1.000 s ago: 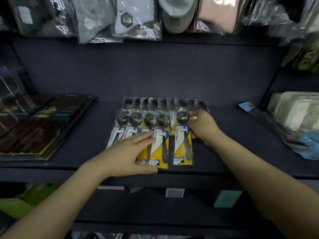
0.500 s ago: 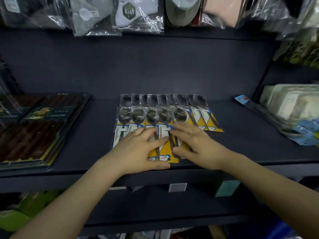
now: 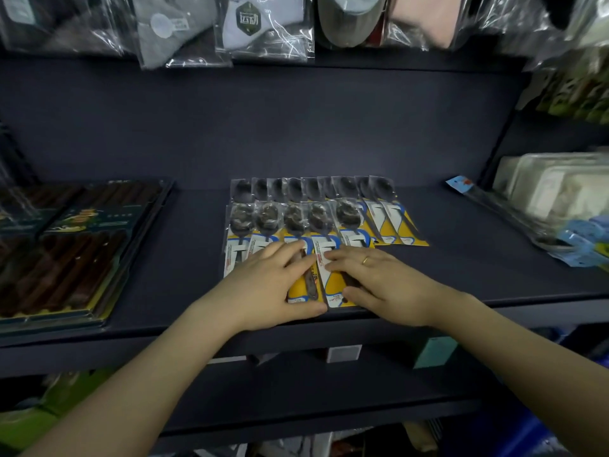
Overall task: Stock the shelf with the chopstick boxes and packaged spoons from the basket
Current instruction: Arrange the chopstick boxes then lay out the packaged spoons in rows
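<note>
— Both hands lie flat, fingers straight, nothing grasped: left hand [image 3: 267,285] and right hand [image 3: 382,285] press the front row of yellow-carded plastic spoon packs [image 3: 324,258] on the dark shelf [image 3: 478,278].

— Better to slide them evenly, edges aligned with the back row [image 3: 309,189]; the brown chopstick boxes [image 3: 66,245] lie well apart, left.

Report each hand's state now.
Left hand: open, fingers flat on the front row of spoon packs.
Right hand: open, fingers resting on the same row.
</note>
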